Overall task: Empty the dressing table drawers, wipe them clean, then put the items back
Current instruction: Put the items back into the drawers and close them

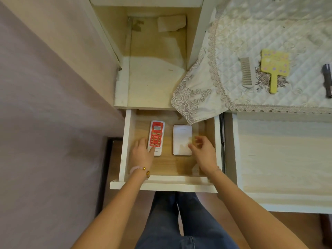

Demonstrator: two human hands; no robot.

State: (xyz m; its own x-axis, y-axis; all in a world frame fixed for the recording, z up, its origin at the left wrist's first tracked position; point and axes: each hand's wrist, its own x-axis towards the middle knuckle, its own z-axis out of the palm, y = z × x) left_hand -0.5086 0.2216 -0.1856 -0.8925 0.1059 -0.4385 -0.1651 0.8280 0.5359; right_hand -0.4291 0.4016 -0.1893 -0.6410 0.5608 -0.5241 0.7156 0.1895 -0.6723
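Note:
A white drawer [162, 186] with a wooden floor stands pulled out below me. Inside lie a red and white remote control [156, 133] on the left and a flat white rectangular box [181, 137] to its right. My left hand [142, 153] rests at the remote's near end, thumb on its lower edge, fingers along its left side. My right hand [203, 151] hovers at the white box's right near corner, fingers spread and blurred, holding nothing.
Above the drawer is an open shelf compartment [154, 81] with a scrap of paper [171, 23] at the back. A lace-edged quilted cloth [251, 42] on the tabletop carries a grey comb [246, 72], a yellow hand mirror [274, 67] and a dark object [327, 79]. Another drawer [283, 159] stands open on the right.

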